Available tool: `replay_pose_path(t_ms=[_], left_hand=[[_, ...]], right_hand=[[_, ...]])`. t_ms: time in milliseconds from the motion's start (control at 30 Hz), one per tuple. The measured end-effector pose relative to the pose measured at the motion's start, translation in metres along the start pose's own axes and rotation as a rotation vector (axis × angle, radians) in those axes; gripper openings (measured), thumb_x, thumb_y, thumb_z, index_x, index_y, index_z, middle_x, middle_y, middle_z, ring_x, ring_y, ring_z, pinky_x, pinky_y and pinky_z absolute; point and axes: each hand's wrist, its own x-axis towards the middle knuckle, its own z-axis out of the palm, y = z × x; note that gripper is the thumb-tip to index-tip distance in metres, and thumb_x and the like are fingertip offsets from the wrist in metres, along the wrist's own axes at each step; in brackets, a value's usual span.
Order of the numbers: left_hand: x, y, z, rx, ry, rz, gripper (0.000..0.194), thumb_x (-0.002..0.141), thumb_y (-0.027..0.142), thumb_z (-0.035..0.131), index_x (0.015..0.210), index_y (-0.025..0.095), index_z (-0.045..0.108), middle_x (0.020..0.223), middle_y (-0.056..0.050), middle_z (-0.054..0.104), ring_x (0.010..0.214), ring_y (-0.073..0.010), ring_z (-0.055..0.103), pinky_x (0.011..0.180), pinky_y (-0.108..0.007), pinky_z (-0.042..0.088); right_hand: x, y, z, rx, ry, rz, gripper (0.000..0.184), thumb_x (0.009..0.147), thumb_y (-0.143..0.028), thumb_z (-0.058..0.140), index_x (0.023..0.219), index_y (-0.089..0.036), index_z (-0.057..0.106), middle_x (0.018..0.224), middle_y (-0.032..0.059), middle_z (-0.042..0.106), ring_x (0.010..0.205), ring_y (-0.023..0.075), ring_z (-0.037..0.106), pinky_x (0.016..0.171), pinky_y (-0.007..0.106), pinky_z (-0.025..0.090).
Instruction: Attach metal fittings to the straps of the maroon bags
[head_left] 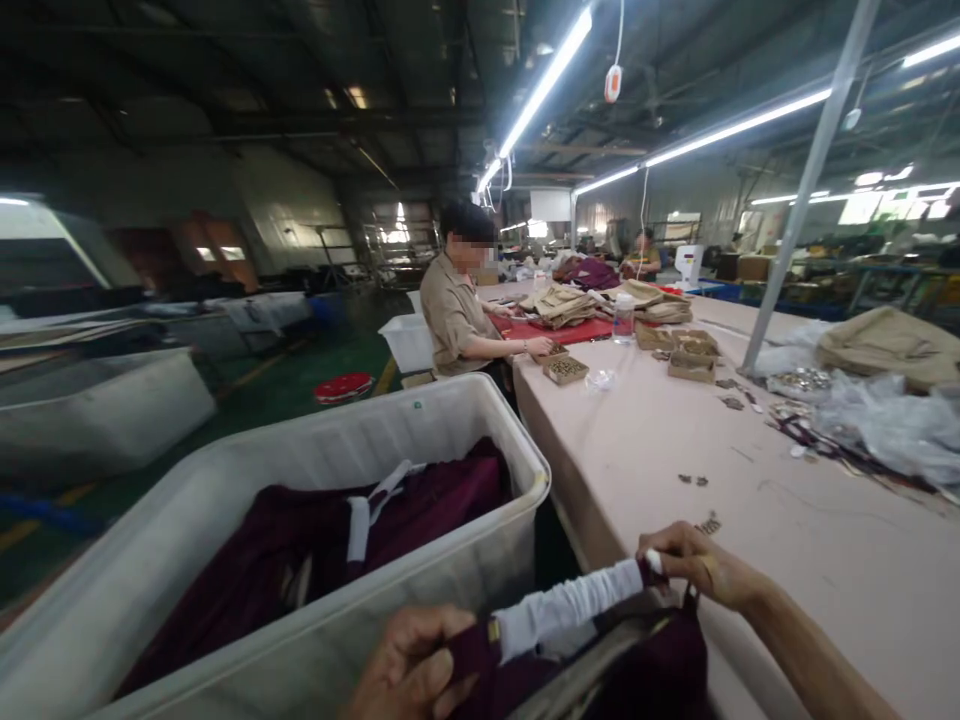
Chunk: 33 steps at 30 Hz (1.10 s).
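A dark maroon garment (645, 670) with a white band (562, 615) is stretched between my two hands at the bottom of the view, by the near edge of the long pink table (660, 440). My left hand (412, 665) is closed on the maroon cloth at the band's left end. My right hand (694, 560) is closed, pinching the band's right end over the table edge. Left of my hands stands a big white plastic bin (420, 420) holding more maroon garments (315, 540) with white bands.
A seated person (461, 305) works at the table's far left side beside small cardboard boxes (566, 370) of metal parts. Folded tan garments (562, 300), clear plastic bags (892, 420), a metal pole (810, 180) and small metal pieces (694, 480) are on the table. Other white bins (97, 410) stand left.
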Motion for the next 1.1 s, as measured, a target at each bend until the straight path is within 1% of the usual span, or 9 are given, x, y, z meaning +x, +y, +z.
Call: replay_pose_path(t_ms=[67,133,267,333,433,567,767,933,1100], left_hand=[[0.003,0.003,0.006,0.01,-0.081,-0.003,0.049,0.073,0.062,0.08,0.082,0.014,0.076,0.058,-0.001,0.051,0.051,-0.0098,0.036,0.052,-0.025,0.031],[0.008,0.004,0.011,0.051,-0.097,-0.02,0.046,0.079,0.058,0.077,0.084,0.013,0.076,0.054,0.001,0.046,0.052,-0.0098,0.035,0.054,-0.025,0.03],[0.018,0.002,0.02,0.076,-0.005,-0.055,0.037,0.084,0.049,0.075,0.074,0.013,0.071,0.057,0.0,0.05,0.056,-0.0107,0.04,0.057,-0.024,0.032],[0.02,-0.003,0.023,0.087,0.025,-0.067,0.038,0.085,0.048,0.075,0.071,0.013,0.07,0.058,0.0,0.052,0.058,-0.0116,0.043,0.058,-0.024,0.034],[0.021,-0.013,0.028,0.116,0.067,-0.086,0.038,0.083,0.048,0.077,0.071,0.013,0.07,0.059,-0.001,0.054,0.059,-0.0118,0.044,0.059,-0.023,0.037],[0.023,-0.027,0.032,0.137,0.084,-0.111,0.04,0.084,0.049,0.076,0.069,0.013,0.067,0.061,-0.001,0.054,0.059,-0.012,0.046,0.059,-0.023,0.039],[0.02,-0.033,0.028,0.096,-0.016,-0.101,0.037,0.086,0.048,0.074,0.077,0.012,0.072,0.066,-0.002,0.054,0.063,-0.0135,0.047,0.061,-0.024,0.041],[0.015,-0.03,0.027,0.065,-0.04,-0.088,0.035,0.084,0.047,0.075,0.082,0.012,0.074,0.068,-0.002,0.055,0.064,-0.0143,0.047,0.061,-0.024,0.042],[0.008,-0.03,0.031,0.019,-0.002,-0.09,0.034,0.085,0.046,0.075,0.077,0.013,0.072,0.067,-0.002,0.055,0.064,-0.013,0.046,0.061,-0.024,0.042]], right_hand=[[0.0,0.006,-0.001,-0.021,0.043,0.04,0.059,0.092,-0.066,0.06,0.075,-0.01,0.07,0.065,0.0027,0.06,0.06,0.0127,0.052,0.057,0.024,0.041],[-0.001,0.015,-0.013,-0.059,0.145,0.086,0.057,0.087,-0.067,0.065,0.081,-0.01,0.072,0.066,0.003,0.062,0.061,0.0131,0.053,0.058,0.025,0.042],[-0.02,0.038,-0.069,-0.18,0.509,0.174,0.051,0.086,-0.059,0.063,0.102,-0.012,0.072,0.083,0.0069,0.07,0.068,0.0159,0.058,0.065,0.028,0.046],[-0.033,0.049,-0.096,-0.307,0.668,0.238,0.042,0.083,-0.05,0.063,0.098,-0.012,0.073,0.075,0.0059,0.067,0.065,0.0165,0.055,0.062,0.028,0.043],[-0.047,0.065,-0.119,-0.503,0.782,0.33,0.025,0.073,-0.036,0.066,0.083,-0.015,0.074,0.064,0.0032,0.064,0.062,0.0165,0.051,0.06,0.029,0.036],[-0.055,0.086,-0.131,-0.666,0.84,0.413,0.021,0.071,-0.03,0.062,0.08,-0.018,0.076,0.069,0.0039,0.07,0.068,0.0184,0.057,0.064,0.03,0.038],[-0.058,0.106,-0.151,-0.775,0.922,0.526,0.028,0.086,-0.026,0.062,0.107,-0.014,0.076,0.096,0.0103,0.076,0.089,0.0214,0.068,0.083,0.033,0.05],[-0.038,0.113,-0.17,-0.804,0.834,0.538,0.031,0.096,-0.037,0.068,0.117,-0.014,0.07,0.109,0.0078,0.074,0.1,0.0206,0.07,0.094,0.041,0.055],[-0.012,0.109,-0.187,-0.831,0.717,0.545,0.029,0.098,-0.04,0.067,0.111,-0.015,0.071,0.109,0.006,0.074,0.099,0.0205,0.07,0.092,0.041,0.057]])
